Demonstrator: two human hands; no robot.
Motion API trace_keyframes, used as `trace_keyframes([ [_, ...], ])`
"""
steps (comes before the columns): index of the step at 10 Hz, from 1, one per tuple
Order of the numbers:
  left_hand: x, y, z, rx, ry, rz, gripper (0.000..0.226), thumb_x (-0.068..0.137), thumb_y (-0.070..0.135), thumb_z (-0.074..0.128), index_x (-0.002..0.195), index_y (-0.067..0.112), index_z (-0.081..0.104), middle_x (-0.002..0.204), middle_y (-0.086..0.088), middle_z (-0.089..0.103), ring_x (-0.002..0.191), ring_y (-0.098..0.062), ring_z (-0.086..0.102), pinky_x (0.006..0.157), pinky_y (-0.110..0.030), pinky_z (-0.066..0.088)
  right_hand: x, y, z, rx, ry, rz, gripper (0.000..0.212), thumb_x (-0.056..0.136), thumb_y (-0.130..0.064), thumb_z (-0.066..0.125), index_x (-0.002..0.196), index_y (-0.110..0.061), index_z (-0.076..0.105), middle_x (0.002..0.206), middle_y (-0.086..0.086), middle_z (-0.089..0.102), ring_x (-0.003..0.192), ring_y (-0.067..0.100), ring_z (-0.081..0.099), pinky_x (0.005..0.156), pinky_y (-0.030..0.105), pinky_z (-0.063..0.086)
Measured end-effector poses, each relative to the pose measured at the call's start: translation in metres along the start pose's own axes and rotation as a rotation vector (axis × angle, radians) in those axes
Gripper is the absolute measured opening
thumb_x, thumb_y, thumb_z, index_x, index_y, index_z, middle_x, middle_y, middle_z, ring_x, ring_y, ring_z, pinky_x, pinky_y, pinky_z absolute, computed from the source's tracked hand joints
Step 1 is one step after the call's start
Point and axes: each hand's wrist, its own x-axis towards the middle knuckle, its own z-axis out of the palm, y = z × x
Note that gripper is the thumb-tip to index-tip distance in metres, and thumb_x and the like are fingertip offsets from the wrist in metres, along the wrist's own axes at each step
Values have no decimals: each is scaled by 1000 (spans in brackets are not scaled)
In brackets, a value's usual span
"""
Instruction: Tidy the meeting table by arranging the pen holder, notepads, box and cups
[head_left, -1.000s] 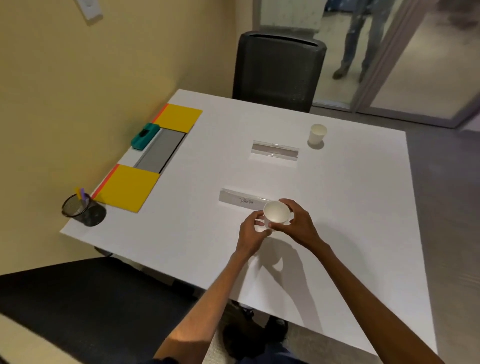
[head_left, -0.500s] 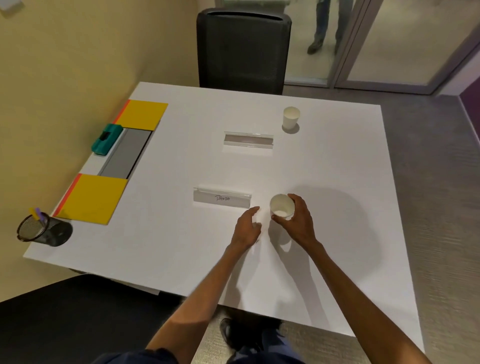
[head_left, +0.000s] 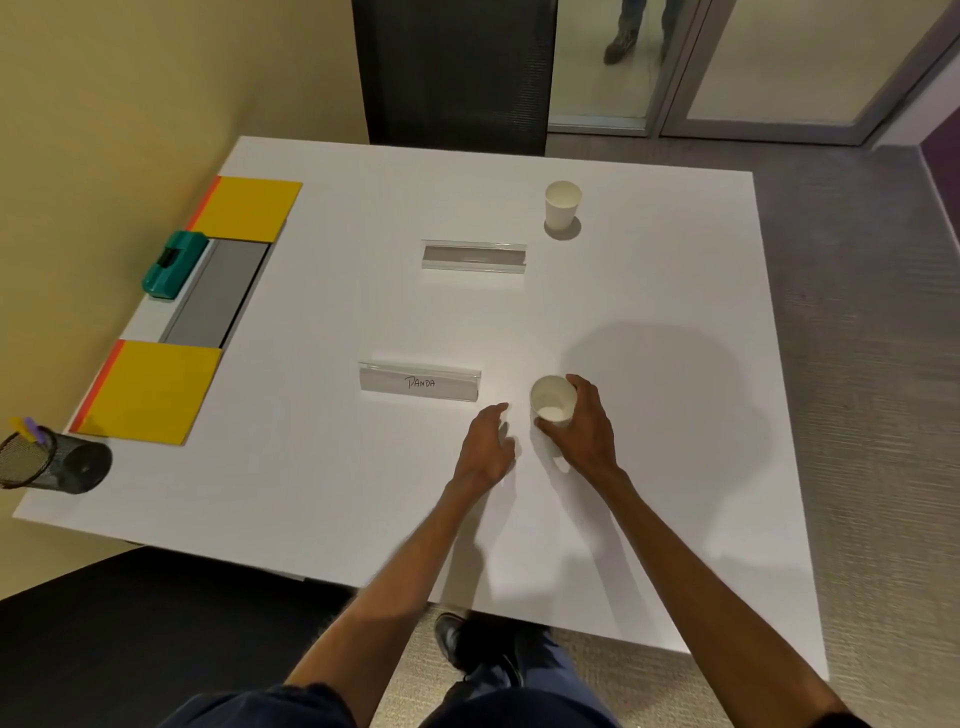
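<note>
My right hand (head_left: 587, 431) grips a white paper cup (head_left: 552, 399) standing upright on the white table (head_left: 322, 499), just right of the "PANDA" name plate (head_left: 418, 382). My left hand (head_left: 485, 447) rests beside the cup, fingers loosely apart and holding nothing. A second white cup (head_left: 562, 204) stands at the far side. Two yellow notepads (head_left: 247, 209) (head_left: 150, 391) lie along the left edge with a teal box (head_left: 174, 265) between them. A black mesh pen holder (head_left: 49, 462) sits at the near left corner.
A second clear name plate (head_left: 474, 255) lies mid-table. A grey cable hatch (head_left: 215, 293) sits between the notepads. A black chair (head_left: 452, 73) stands at the far side, another dark chair (head_left: 130, 639) near left. A person's legs (head_left: 631, 31) show beyond the glass door.
My left hand let go of the cup and dropped to the table. My right hand carried the cup to the right of the name plate and lowered it.
</note>
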Motion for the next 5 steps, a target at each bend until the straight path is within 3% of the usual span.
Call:
trace_keyframes([
  [2,-3,0,3,-4,19,-29,54,92,2,53,144,2,38,150,-13,41,137,-27,45,99,-5,28,-7,4,1,-64,-26,-8,83,76,-34,78,145,-19,35,146,-3,43,129,21,50,98,37,47],
  [3,-3,1,7,26,20,-6,55,93,5,55,145,3,37,151,-12,42,139,-26,41,114,-26,31,-7,8,2,-70,-50,-13,88,75,-35,79,147,-18,32,148,-2,41,132,21,47,100,38,46],
  [5,-6,9,11,-21,78,28,52,98,8,46,148,4,33,154,-11,37,142,-25,38,114,-24,28,-10,10,-6,-18,-63,9,100,68,-39,84,148,-16,28,147,1,42,132,23,47,101,41,46],
])
